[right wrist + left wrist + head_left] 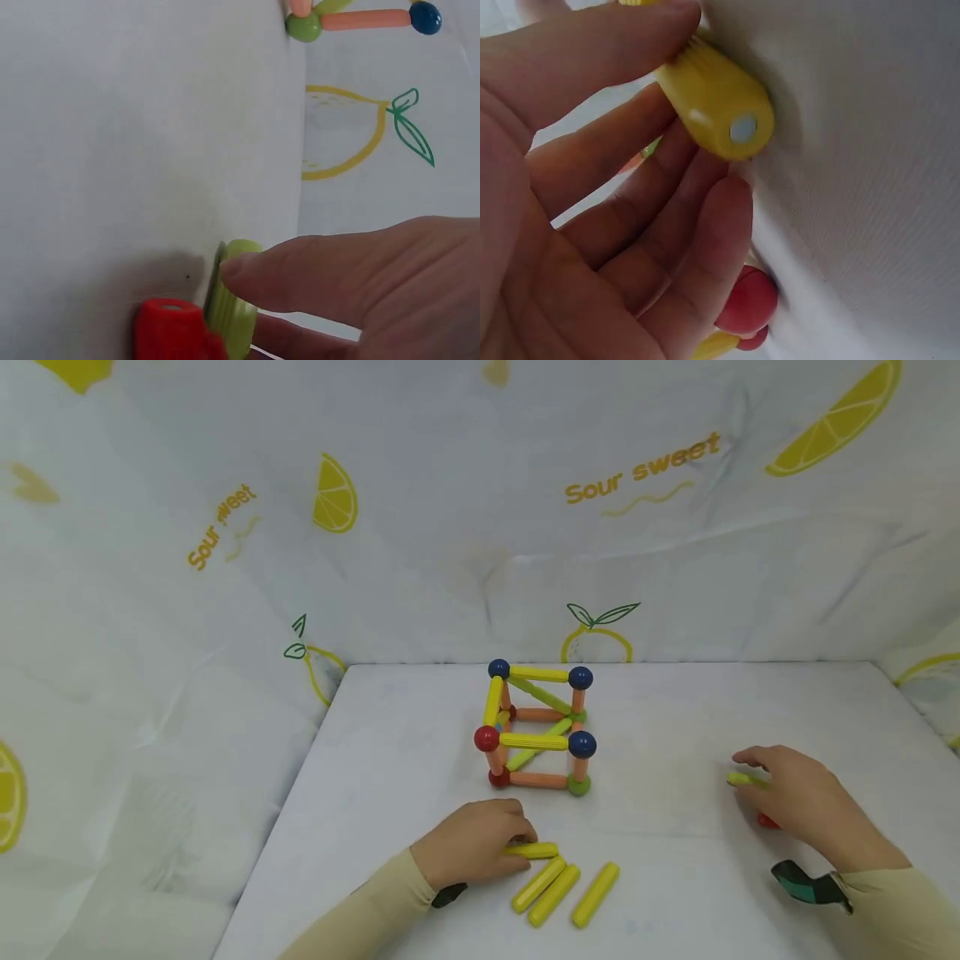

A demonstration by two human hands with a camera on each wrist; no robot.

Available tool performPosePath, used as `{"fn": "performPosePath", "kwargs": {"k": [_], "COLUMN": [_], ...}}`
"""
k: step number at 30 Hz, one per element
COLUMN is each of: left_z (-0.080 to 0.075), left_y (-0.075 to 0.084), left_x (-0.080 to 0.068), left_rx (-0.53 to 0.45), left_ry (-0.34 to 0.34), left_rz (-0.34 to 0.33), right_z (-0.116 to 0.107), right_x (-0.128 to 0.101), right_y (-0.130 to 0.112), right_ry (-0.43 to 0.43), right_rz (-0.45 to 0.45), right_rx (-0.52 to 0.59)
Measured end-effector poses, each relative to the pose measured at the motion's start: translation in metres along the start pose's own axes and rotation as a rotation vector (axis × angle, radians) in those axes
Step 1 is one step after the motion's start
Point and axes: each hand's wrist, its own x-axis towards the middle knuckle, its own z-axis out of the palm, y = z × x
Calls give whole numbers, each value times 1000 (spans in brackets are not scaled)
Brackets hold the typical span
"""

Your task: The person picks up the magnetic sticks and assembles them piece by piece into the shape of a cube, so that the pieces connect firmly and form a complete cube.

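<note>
My left hand [474,843] pinches a yellow magnetic stick [543,850] low over the table, thumb on top; its pale magnet end faces the left wrist view. Several loose yellow sticks [597,895] lie just right of that hand. On the right, my right hand [806,797] grips a yellow-green magnetic stick [238,304] between thumb and fingers, its fingers partly hidden. A red piece [171,330] lies right beside that stick. Behind both hands stands a box-shaped frame of magnetic sticks with a red ball [487,738] and blue balls [582,744] at its upper corners.
The frame has orange sticks [538,781] at its base and a green ball [578,784] at its front right lower corner. A white cloth [450,560] printed with lemons rises behind the white table [675,727].
</note>
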Motion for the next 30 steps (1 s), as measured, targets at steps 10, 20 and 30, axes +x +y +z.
{"fn": "performPosePath", "kwargs": {"k": [10,20,30], "left_z": [-18,-34,-34], "left_y": [5,11,16], "left_x": [6,5,5], "left_rx": [26,12,23], "left_ry": [139,267,344], "left_rz": [2,55,94], "right_z": [6,20,28], "right_x": [4,-5,-25], "right_y": [9,-57,-147], "right_ry": [33,107,148], "right_rz": [-8,-170,-398], "right_rx": [-49,83,145]}}
